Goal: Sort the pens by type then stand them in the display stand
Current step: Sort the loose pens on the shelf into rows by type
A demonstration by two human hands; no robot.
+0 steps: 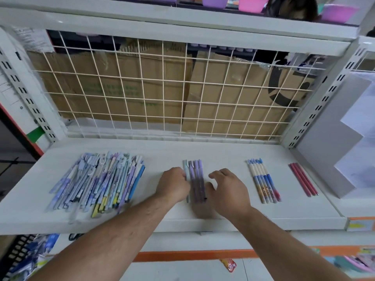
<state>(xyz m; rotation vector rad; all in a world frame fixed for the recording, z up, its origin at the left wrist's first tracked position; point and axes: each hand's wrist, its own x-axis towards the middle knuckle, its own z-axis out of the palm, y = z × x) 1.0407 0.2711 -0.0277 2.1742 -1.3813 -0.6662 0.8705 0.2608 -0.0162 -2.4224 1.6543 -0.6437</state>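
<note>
Far left on the shelf (223, 157), the mixed heap of pens (97, 181) lies unsorted, with plenty to pull from. Your left grip (174, 184) is curled against a pale blue pen (185, 169) at the left edge of the purple pens (195, 171). Blur hides whether it pinches that pen or only nudges it. Your right grip (228, 189) is released, fingers spread, thumb just beside the row's right side. Press in gently from both sides so the barrels lie parallel. The pale one looks like a different type, so I'd slide it out. Further right, the blue-and-cream pens (263, 181) and the red pens (302, 179) lie in neat rows, apart. The stepped display stand (328, 138), far right, shows no pens.
</note>
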